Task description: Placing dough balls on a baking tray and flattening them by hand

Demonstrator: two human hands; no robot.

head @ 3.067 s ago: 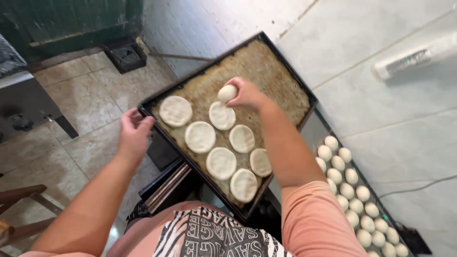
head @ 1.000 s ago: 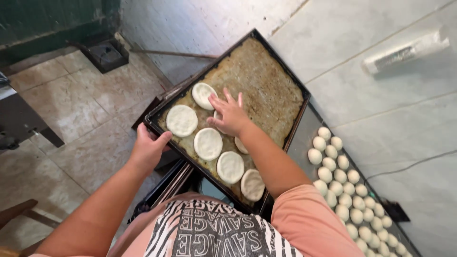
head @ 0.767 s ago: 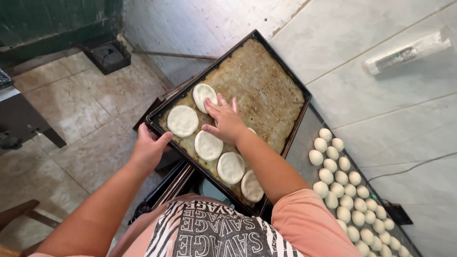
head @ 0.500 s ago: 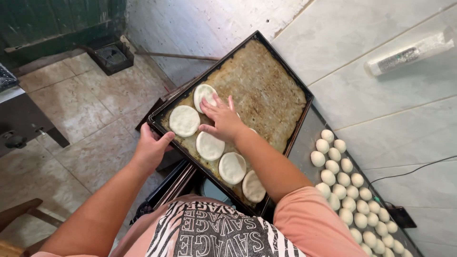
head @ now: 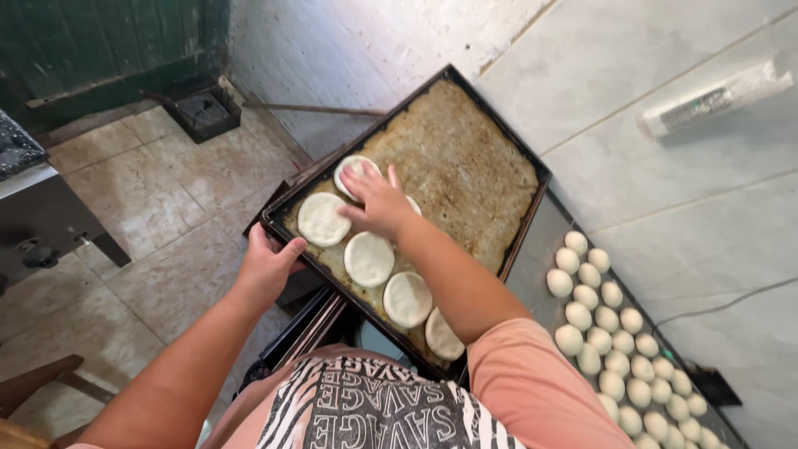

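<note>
A dark, flour-dusted baking tray (head: pixel 490 141) lies in front of me, its near half covered with several flattened rounds of pale dough (head: pixel 368 258). My right hand (head: pixel 378 199) lies flat with fingers spread, pressing down on a dough round (head: pixel 353 169) at the tray's left side. My left hand (head: pixel 268 264) grips the tray's near left edge, thumb on the rim. The far half of the tray shows only crumbs and flour.
A second dark tray (head: pixel 540 266) to the right carries several rows of small dough balls (head: pixel 586 295). A plastic-wrapped roll (head: pixel 715 98) lies on the tiled counter at top right. Tiled floor, a grey metal cabinet (head: pixel 33 216) and a dark floor box (head: pixel 199 108) are at left.
Three seconds ago my right hand held a dough ball above the tray; that ball now lies flattened under my palm. My left hand moved from the tray's corner onto its edge.
</note>
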